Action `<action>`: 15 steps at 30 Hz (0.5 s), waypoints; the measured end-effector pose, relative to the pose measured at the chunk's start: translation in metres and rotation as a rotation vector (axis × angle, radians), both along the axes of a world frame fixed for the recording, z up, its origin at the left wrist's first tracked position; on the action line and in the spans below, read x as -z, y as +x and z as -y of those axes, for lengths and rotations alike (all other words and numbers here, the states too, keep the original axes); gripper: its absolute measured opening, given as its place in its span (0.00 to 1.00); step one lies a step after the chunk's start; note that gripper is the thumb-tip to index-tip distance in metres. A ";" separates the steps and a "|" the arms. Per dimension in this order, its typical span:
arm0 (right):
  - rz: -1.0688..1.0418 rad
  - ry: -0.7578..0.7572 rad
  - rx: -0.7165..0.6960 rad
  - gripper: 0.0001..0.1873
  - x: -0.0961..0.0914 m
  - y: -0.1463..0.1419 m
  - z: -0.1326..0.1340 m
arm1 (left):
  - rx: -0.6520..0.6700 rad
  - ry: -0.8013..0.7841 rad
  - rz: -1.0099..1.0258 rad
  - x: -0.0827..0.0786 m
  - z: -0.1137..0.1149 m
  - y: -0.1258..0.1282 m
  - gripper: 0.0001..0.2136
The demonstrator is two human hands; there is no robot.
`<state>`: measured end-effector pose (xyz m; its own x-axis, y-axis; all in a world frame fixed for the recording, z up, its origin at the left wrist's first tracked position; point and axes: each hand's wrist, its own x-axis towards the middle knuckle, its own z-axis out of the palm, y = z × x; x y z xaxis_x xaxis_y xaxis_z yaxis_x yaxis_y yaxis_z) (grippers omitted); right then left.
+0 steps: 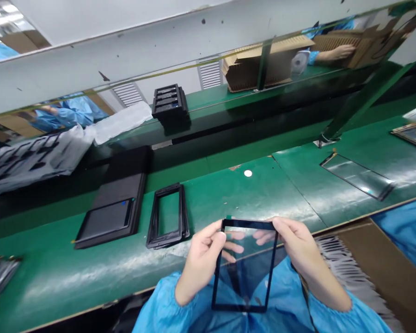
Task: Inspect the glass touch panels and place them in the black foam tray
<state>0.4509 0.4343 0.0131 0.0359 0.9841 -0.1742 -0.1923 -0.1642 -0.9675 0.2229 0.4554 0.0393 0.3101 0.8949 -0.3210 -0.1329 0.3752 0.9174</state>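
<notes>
I hold a clear glass panel with a black border (244, 263) upright over my lap, at the front edge of the green bench (229, 194). My left hand (203, 259) grips its left side, thumb on the front near the top corner, fingers showing through the glass behind. My right hand (298, 249) is closed on the top right corner. Both sleeves are blue.
A stack of black frames (168, 215) lies left of my hands, beside flat black trays (113, 210). Another glass panel (358, 175) rests at the right. An open cardboard box (367, 263) stands at the lower right. Other people in blue work beyond the belt.
</notes>
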 end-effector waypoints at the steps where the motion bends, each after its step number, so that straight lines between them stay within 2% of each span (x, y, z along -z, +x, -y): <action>1: 0.025 0.017 0.001 0.27 -0.002 -0.001 0.000 | -0.002 0.006 0.004 0.001 0.001 0.000 0.30; 6: 0.150 0.095 0.022 0.27 -0.012 0.000 0.001 | -0.018 0.031 -0.018 0.012 0.005 -0.007 0.26; 9: 0.257 0.147 -0.024 0.26 -0.018 -0.002 0.001 | 0.015 0.175 -0.176 0.008 0.002 -0.010 0.21; 10: 0.313 0.168 -0.057 0.24 -0.019 -0.005 0.000 | 0.051 0.265 -0.267 0.005 0.000 -0.010 0.22; 12: 0.399 0.210 -0.150 0.19 -0.019 -0.012 -0.002 | 0.203 0.429 -0.452 -0.002 -0.004 -0.007 0.29; 13: 0.410 0.221 -0.187 0.16 -0.019 -0.015 -0.003 | 0.308 0.465 -0.514 -0.005 -0.006 -0.005 0.32; 15: 0.370 0.220 -0.162 0.12 -0.016 -0.014 -0.006 | 0.460 0.410 -0.523 -0.008 -0.008 -0.003 0.33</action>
